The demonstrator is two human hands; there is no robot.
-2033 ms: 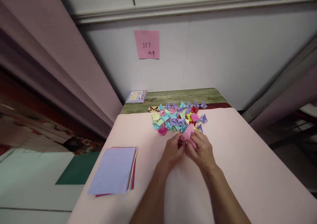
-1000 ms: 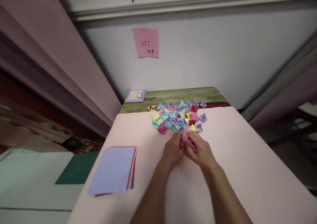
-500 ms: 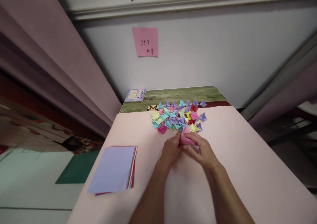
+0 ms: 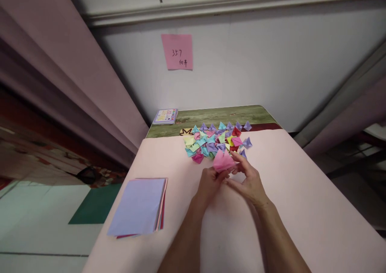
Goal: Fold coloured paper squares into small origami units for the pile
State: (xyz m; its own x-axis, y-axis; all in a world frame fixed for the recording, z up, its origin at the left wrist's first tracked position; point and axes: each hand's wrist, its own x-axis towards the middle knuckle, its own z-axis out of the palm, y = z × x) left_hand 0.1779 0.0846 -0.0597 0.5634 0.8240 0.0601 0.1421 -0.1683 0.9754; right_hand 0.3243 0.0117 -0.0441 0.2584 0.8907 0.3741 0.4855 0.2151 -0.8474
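A piece of pink folded paper [image 4: 223,161] is held up over the near edge of a cluster of colourful origami pieces [image 4: 211,147]. My left hand [image 4: 210,183] pinches its lower left side between closed fingers. My right hand [image 4: 249,183] curves around its right side, with fingertips on the edge and the thumb low near my left fingers. Part of the paper's underside is hidden behind the fingers. The folded pieces in the cluster are purple, turquoise, pale yellow, red and pink, packed closely together.
A stack of square paper [image 4: 137,207], lavender on top, lies at the left of the pink-covered table [image 4: 295,200]. Small booklets [image 4: 165,116] sit at the back left corner. Behind stands a white wall with a pink note [image 4: 177,52]; a curtain [image 4: 87,64] hangs at left.
The pink paper has turned and spread wider, its broad face now toward me. My right fingers have shifted to its right edge, and my left hand has stayed about in place.
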